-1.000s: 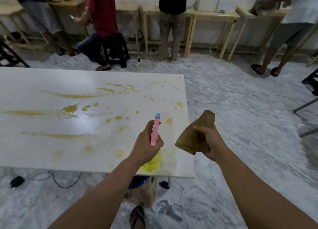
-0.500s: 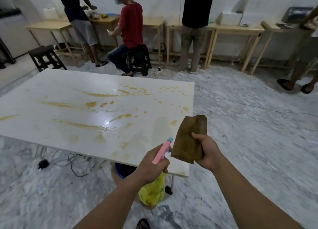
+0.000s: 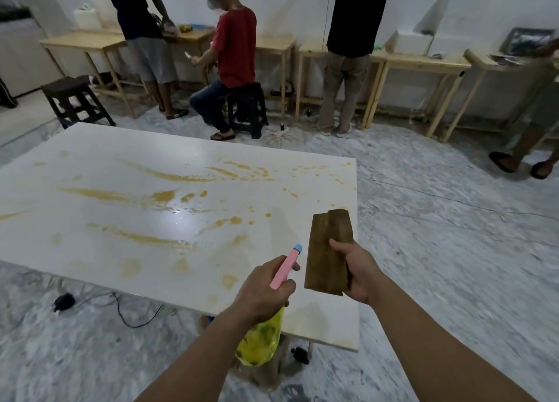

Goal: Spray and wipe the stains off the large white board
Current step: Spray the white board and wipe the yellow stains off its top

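Note:
The large white board [image 3: 99, 244] lies flat before me, streaked and spotted with yellow-brown stains [image 3: 142, 197] across its middle and right side. My left hand [image 3: 263, 289] grips a spray bottle [image 3: 260, 338] with a yellow body and a pink head, its blue nozzle pointing over the board's near right corner. My right hand [image 3: 360, 273] holds a folded brown cloth [image 3: 328, 250] upright above that same corner, just right of the nozzle.
Black cables [image 3: 133, 317] and a plug lie on the marbled floor under the board's near edge. Several people stand or sit at wooden tables [image 3: 423, 63] along the far wall. A dark stool [image 3: 72, 99] stands beyond the board's far left corner.
My view has lifted and shifted, so the board lies further left. Both hands have drawn back toward the board's near right corner, and the cloth now hangs flatter beside the nozzle.

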